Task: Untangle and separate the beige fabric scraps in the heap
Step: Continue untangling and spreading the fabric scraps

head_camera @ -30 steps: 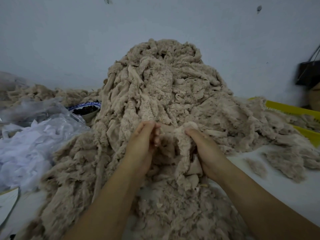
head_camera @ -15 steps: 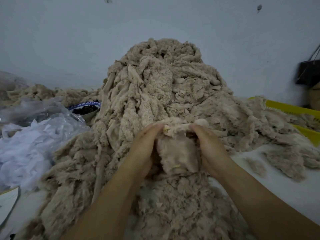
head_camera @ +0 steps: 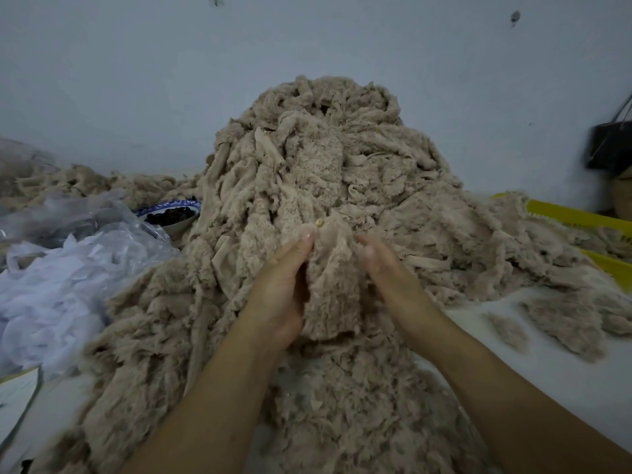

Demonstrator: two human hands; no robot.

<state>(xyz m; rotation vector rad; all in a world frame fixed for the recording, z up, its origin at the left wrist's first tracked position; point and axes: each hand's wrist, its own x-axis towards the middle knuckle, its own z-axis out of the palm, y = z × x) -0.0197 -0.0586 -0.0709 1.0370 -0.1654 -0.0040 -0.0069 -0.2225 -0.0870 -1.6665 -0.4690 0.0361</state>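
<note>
A tall heap of beige fluffy fabric scraps (head_camera: 328, 159) rises in front of me against the wall. One fuzzy beige scrap (head_camera: 331, 289) hangs at the heap's front between my hands. My left hand (head_camera: 284, 285) grips its left edge, fingertips pinching the top corner. My right hand (head_camera: 379, 265) is at the scrap's right edge, fingers curled and blurred; whether it grips the cloth I cannot tell. More loose beige scraps (head_camera: 342, 405) spread below my forearms.
A crumpled clear plastic bag with white scraps (head_camera: 61, 275) lies at the left. Behind it sits a blue-rimmed bowl (head_camera: 171, 213) of dark bits. Yellow crate edges (head_camera: 578, 213) show at the right, a dark bag (head_camera: 612, 148) hangs by the wall. Small beige tufts (head_camera: 509, 330) lie on the white table.
The scrap has been opened out and now hangs flat between my hands. My right hand has come off its top edge and shifted slightly right and down.
</note>
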